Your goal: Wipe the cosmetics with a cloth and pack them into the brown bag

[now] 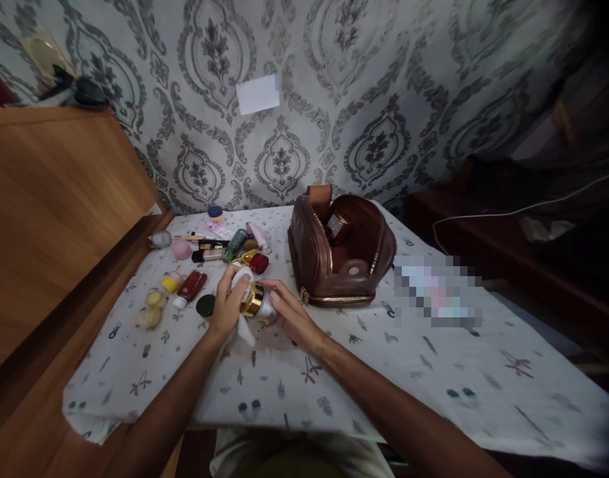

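My left hand (pixel 229 302) is closed on a white wipe (pixel 246 330), pressing it against the gold lid of a cosmetic jar (pixel 267 307). The jar has a pale silvery body and lies tilted between my hands. Around its body curl the fingers of my right hand (pixel 294 315). Just left of my left hand a dark green round lid or jar (pixel 205 305) rests on the cloth. A dark red round item (pixel 259 263) sits right behind my hands. To their right stands a brown toiletry bag (pixel 334 285), unzipped, with a small shiny box (pixel 338 227) inside.
Several cosmetics lie at the back left, among them a red-brown bottle (pixel 192 287), a green tube (pixel 235 244), a pink sponge (pixel 181 249) and a navy-lidded jar (pixel 216 214). A wooden cabinet (pixel 60 219) borders the left side. A pixelated item (pixel 437 291) lies at the right.
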